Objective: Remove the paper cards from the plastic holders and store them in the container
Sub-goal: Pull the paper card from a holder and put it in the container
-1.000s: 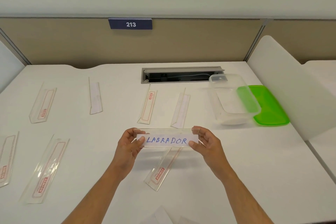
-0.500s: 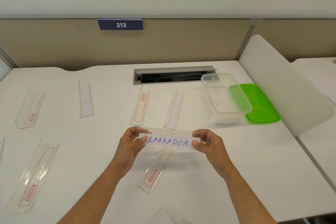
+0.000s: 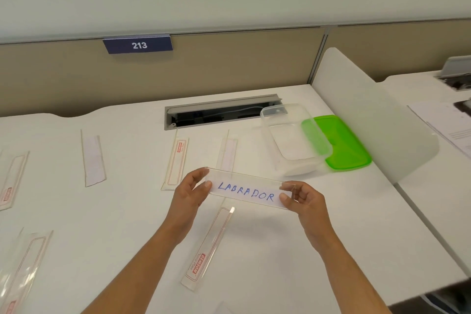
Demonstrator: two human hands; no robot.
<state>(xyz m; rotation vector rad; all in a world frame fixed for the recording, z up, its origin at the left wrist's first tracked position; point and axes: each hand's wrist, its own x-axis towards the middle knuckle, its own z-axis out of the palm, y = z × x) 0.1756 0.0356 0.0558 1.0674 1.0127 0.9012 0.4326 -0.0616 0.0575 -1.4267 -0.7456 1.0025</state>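
Observation:
I hold a clear plastic holder [image 3: 251,181] above the table, level between both hands. Inside it sits a white paper card [image 3: 246,195] with "LABRADOR" written in blue. My left hand [image 3: 190,192] pinches the left end and my right hand [image 3: 303,199] pinches the right end. A clear, empty plastic container [image 3: 293,139] stands on the table at the back right, beyond my right hand. Several more holders lie flat on the table, among them one below my hands [image 3: 207,246], one with a red outline [image 3: 175,163], and one with a white card [image 3: 93,159].
A green lid [image 3: 341,144] lies against the container's right side. A white rounded divider panel [image 3: 374,114] borders the table on the right. An open cable tray slot [image 3: 221,112] is at the back. More holders lie at the left edge [image 3: 11,181].
The view has swung to the right and the holder with the card now tilts slightly down to the right. Both hands keep the same grip on its ends.

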